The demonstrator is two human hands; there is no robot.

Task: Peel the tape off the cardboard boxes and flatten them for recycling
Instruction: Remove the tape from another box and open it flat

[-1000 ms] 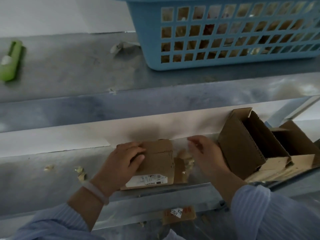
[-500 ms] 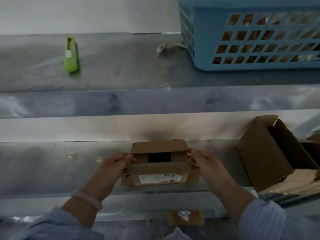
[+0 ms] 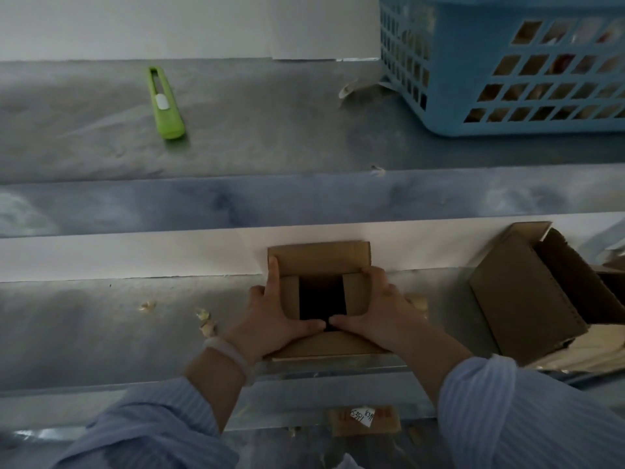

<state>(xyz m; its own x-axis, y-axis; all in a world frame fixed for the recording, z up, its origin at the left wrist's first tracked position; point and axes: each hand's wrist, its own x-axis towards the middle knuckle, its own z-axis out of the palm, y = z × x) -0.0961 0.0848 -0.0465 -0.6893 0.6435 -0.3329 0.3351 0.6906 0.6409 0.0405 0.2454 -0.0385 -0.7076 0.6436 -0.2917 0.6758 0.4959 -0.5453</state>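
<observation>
Though dim and soft in places, shows a grey metal surface [image 3: 270, 137] in two steps: upper tier at the back, lower tier nearer the camera, white strip [image 3: 135, 255] between. On the upper tier at far right, a blue basket [image 3: 473, 62] with a lattice wall, brownish contents blurred behind the holes. On the lower tier at right, a larger cardboard box [image 3: 521, 299], tipped on its side with the open mouth turned right, resting on flattened pale card [image 3: 581, 353]. Well to its left, near the front edge of the lower tier, the small cardboard box [image 3: 318, 258]: upright, top open, back flap against the white strip, two side flaps folded inward over a dark interior. Gripped from both sides, left hand [image 3: 270, 319] on the left wall and right hand [image 3: 382, 313] on the right wall, fingers [image 3: 273, 279] clamped on the box edges, thumbs laid along the near rim with tips almost touching. Pale bracelet [image 3: 230, 353] on the left wrist, striped blue sleeves [image 3: 527, 418] on both arms. On the upper tier at left, well apart from the basket, a green utility knife [image 3: 165, 103] lying flat. Just beside the basket's near-left corner, a curl of tape [image 3: 350, 89]. Left of the left hand, small tape scraps [image 3: 206, 321] on the lower tier. Below the front edge, a piece of card with a white handwritten label [image 3: 363, 418].
</observation>
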